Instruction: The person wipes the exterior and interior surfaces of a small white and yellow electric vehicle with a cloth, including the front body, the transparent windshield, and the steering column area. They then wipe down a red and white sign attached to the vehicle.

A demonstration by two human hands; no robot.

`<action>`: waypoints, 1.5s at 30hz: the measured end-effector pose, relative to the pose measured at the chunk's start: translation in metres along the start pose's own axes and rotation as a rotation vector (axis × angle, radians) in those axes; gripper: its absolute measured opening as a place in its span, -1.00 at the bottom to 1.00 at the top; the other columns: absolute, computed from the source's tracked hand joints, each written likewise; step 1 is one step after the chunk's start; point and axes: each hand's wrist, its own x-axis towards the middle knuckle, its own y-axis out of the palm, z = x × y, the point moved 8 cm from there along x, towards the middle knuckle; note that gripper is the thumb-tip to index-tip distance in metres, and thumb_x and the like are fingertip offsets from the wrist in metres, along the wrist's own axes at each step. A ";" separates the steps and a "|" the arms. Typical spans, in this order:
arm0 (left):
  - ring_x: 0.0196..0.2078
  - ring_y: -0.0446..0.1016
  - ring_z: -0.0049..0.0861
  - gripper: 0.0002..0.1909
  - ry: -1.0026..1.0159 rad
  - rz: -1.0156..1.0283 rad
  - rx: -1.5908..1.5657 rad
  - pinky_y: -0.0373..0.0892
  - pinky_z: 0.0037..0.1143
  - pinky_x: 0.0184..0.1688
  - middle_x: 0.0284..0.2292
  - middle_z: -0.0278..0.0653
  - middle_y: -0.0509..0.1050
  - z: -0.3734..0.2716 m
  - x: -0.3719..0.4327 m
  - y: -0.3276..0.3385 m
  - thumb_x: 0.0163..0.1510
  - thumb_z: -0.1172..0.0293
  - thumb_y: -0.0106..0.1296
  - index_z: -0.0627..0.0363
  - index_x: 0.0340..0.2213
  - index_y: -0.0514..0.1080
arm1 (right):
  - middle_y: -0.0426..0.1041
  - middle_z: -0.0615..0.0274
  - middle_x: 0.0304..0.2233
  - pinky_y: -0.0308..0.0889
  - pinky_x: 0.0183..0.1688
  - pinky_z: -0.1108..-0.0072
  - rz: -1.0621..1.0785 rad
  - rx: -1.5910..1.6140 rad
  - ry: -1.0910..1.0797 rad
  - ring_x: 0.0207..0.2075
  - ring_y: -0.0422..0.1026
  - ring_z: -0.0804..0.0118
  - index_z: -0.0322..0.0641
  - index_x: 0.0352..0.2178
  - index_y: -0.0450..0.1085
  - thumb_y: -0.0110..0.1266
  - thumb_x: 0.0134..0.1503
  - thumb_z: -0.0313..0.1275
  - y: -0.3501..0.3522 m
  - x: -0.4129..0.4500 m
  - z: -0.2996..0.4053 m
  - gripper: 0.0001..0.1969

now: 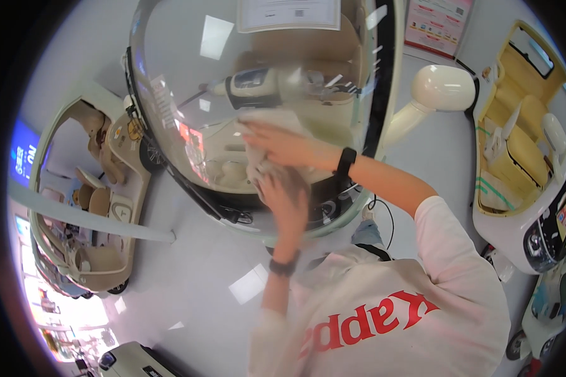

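A white cloth (254, 162) lies against the curved clear windshield (207, 89) of a small enclosed vehicle. My right hand (283, 146) reaches in from the right and presses on the cloth with fingers extended, a black band around its wrist. Just below it, my left hand (285, 195) is bent around the cloth's lower part, blurred; its wrist also bears a dark band. Behind the glass are a handlebar console (254, 87) with a dark display and a brown seat (302, 47). My palms and part of the cloth are hidden.
A cream side mirror (443, 87) juts out on the right. A black wiper (188, 193) runs along the windshield's left edge. Other small vehicles stand left (89, 188) and right (523, 155). A white pole (94, 217) crosses at left. A framed paper hangs over the windshield's top.
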 end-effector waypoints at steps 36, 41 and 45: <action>0.00 0.04 -0.32 -0.72 -0.207 0.139 -0.676 0.02 -0.44 -0.02 -0.04 -0.11 -0.02 -0.008 -0.051 0.022 -0.12 0.57 -0.23 0.21 -0.27 0.23 | 0.25 0.22 -0.23 0.11 -0.14 0.64 -0.316 0.983 0.992 -0.20 0.23 0.42 -0.33 -0.15 0.09 -0.02 -0.13 -0.39 -0.050 -0.188 0.017 -0.53; 0.09 -0.17 -0.28 -0.38 -0.347 -0.059 -0.807 -0.18 -0.49 0.06 0.04 -0.04 -0.17 -0.034 -0.041 -0.011 -0.04 0.40 -0.23 0.35 -0.01 -0.21 | 0.28 0.31 -0.32 0.13 -0.26 0.71 0.139 1.090 0.977 -0.33 0.22 0.52 -0.34 -0.22 0.19 -0.14 -0.03 -0.32 -0.051 -0.180 0.029 -0.65; 0.06 -0.12 -0.36 -0.48 -0.224 0.318 -1.032 -0.16 -0.50 0.06 0.03 -0.11 -0.13 -0.054 -0.050 0.018 0.03 0.34 -0.35 0.30 -0.01 -0.15 | 0.29 0.26 -0.32 0.13 -0.25 0.70 -0.074 0.698 0.598 -0.35 0.24 0.46 -0.34 -0.26 0.19 -0.20 0.00 -0.32 -0.079 -0.119 0.047 -0.68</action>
